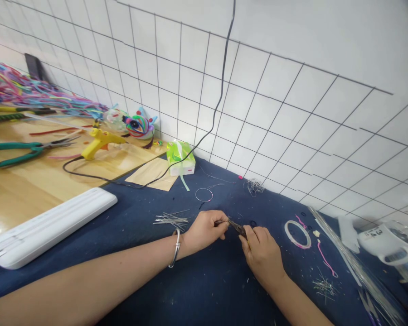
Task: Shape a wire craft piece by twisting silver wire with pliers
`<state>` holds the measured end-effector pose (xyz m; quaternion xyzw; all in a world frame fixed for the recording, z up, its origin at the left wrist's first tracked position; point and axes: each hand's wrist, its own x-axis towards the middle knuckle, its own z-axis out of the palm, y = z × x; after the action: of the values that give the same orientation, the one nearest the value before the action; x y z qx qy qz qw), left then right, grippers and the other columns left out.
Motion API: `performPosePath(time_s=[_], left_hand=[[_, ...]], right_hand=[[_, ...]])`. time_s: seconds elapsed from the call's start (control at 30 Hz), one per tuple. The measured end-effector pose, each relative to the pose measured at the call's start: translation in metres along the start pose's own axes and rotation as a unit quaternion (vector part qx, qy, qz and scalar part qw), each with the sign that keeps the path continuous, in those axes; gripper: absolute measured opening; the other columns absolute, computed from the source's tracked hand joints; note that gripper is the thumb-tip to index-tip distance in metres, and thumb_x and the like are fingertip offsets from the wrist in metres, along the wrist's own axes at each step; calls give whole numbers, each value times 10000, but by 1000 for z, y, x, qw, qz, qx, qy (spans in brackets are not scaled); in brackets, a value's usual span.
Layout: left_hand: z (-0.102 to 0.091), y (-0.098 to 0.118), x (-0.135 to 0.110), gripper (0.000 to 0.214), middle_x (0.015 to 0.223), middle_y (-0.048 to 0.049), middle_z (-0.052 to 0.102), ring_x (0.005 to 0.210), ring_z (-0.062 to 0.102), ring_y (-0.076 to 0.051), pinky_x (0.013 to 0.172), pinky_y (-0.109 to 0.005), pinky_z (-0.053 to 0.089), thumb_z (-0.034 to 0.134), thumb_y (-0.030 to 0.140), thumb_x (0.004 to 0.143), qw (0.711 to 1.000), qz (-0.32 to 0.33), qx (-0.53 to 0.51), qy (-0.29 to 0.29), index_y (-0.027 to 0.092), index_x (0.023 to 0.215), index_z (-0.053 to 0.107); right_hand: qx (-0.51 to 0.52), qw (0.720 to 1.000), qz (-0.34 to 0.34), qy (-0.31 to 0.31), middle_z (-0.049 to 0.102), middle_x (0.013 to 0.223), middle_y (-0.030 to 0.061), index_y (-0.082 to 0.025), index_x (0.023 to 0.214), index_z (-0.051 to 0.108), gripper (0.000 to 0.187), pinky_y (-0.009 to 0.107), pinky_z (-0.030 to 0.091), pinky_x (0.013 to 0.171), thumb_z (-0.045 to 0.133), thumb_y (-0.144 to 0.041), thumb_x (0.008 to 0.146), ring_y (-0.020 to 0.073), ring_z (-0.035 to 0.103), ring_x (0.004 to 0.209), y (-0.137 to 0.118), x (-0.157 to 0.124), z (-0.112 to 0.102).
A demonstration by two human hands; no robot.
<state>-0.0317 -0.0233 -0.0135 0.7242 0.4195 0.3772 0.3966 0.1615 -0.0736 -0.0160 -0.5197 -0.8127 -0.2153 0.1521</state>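
My right hand (264,256) is wrapped around a pair of pliers (237,227), its dark jaws pointing left. The jaw tips meet the fingertips of my left hand (204,230), which pinches a thin piece of wire (220,222); most of it is hidden by the fingers. A silver bangle (176,249) circles the left wrist. Beside that wrist lies a loose bundle of short cut wires (172,220). Beyond my hands, a thin wire ring (204,195) rests on the dark blue cloth (211,280).
At left are a white power bank-like bar (54,224), yellow glue gun (100,141), and green-handled pliers (23,149). A tissue pack (181,158) stands by the grid wall. To the right lie a tape roll (297,234), wire scraps (324,286), long rods (357,267) and a white cup (382,244).
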Motion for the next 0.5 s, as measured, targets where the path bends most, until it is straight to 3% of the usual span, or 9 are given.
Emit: performPosePath(time_s=[0.3, 0.5], left_hand=[[0, -1, 1, 139, 542, 34, 607, 498, 560, -77, 498, -165, 366, 467, 204, 763, 1000, -2, -4, 3, 160, 689, 576], [-1, -3, 2, 133, 565, 32, 612, 526, 576, -82, 534, -174, 390, 464, 187, 764, 1000, 18, 10, -2, 163, 712, 585]], right_hand=[[54, 998, 16, -7, 507, 827, 78, -143, 1055, 537, 276, 332, 385, 719, 431, -305, 859, 188, 465, 795, -1, 0, 4], [8, 1000, -1, 12, 503, 804, 79, -140, 1040, 549, 287, 338, 368, 714, 436, -325, 853, 191, 452, 788, 3, 1, 1]])
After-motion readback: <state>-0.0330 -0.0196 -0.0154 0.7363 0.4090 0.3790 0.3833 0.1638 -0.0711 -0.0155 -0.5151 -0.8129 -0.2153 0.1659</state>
